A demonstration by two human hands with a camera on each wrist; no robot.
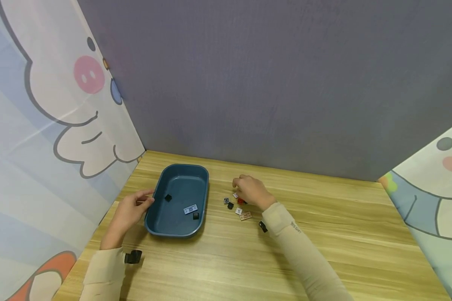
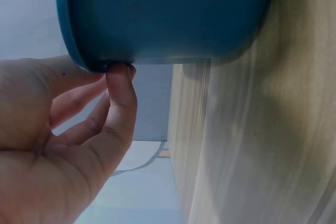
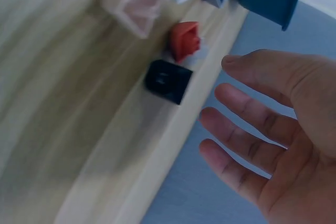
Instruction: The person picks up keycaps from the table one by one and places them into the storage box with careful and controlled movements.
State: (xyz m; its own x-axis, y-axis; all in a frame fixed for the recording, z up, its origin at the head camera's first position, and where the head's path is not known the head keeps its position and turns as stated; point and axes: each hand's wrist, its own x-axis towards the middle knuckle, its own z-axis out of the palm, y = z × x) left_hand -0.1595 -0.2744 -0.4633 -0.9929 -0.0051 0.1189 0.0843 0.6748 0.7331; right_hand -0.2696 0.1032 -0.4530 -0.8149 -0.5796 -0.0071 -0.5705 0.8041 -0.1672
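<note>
My left hand [image 1: 129, 212] pinches the left rim of a blue plastic bin [image 1: 181, 188] between thumb and fingers. In the bin lie a long pale blue keycap [image 1: 190, 209] and two black keycaps, one [image 1: 168, 197] near the left wall, the other [image 1: 196, 216] at the front right. My right hand [image 1: 252, 192] hovers over a small group of loose keycaps, fingers loosely bent and holding nothing. Under and beside it are a red keycap [image 3: 184, 41], a black keycap [image 3: 168, 81], a white keycap [image 1: 239, 211] and a long pink keycap [image 1: 245, 216].
A wooden table [image 1: 342, 234] carries everything. Behind it rises a grey panel [image 1: 248, 83], with cartoon-printed cloth [image 1: 30, 167] along the left and more at the right. Black wrist devices [image 1: 133, 256] hang at both sleeves.
</note>
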